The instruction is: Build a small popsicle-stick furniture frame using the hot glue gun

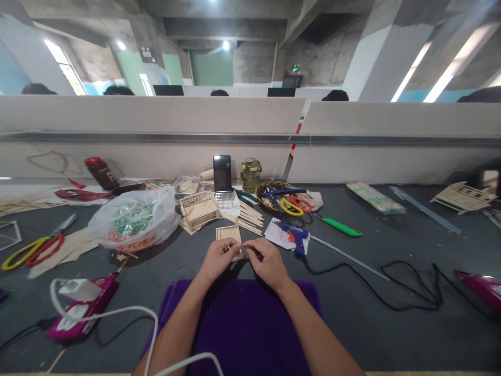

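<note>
My left hand point(221, 257) is closed in a pinch at the lower edge of a small slatted wooden piece point(228, 233). My right hand point(266, 259) is closed too, its fingertips almost meeting those of the left. Whatever lies between the fingertips is too small to make out. Behind the hands lie several loose wooden sticks point(249, 217) and a small wooden model point(201, 210). A blue glue gun point(296, 235) rests on white paper to the right of the hands. A purple cloth point(252, 324) lies under my forearms.
A plastic bag point(135, 216) and magenta power strip point(88, 308) are on the left, with a white cable crossing near my left forearm. Behind stand a phone point(222, 173) and green bottle point(251, 175). On the right are a green cutter point(341, 226) and black cord point(368, 287).
</note>
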Motion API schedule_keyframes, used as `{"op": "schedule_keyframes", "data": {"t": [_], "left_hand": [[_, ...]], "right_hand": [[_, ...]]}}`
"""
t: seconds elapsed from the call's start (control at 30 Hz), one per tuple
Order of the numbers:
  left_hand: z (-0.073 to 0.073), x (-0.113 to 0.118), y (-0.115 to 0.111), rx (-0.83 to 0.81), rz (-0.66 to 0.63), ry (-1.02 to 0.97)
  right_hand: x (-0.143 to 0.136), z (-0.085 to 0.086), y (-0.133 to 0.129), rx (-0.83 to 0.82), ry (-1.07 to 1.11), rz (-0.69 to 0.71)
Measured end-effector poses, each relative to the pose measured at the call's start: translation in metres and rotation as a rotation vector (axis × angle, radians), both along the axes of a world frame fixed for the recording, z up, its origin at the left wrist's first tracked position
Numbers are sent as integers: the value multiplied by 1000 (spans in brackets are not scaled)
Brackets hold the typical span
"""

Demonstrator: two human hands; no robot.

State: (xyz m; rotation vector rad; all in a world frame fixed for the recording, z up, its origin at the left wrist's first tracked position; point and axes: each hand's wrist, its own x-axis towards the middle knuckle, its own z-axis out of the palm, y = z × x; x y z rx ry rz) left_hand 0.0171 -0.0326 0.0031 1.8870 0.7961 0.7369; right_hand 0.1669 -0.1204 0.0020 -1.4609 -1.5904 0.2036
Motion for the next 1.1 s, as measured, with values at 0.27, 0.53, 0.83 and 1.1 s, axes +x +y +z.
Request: {"op": "schedule_keyframes", "data": {"t": [0.27, 0.53, 0.83, 1.1], "left_hand": [[0, 0, 1, 18, -2, 12], [0, 0, 1, 11, 0, 22], [1, 0, 0, 23, 0, 32], [0, 1, 1, 19, 6, 29]], "right_hand": [[-1, 0, 0, -2, -1, -7], [0, 1, 0, -7, -6, -1], [0, 0, 0, -6, 2, 2], [0, 1, 0, -2, 9, -6]]}}
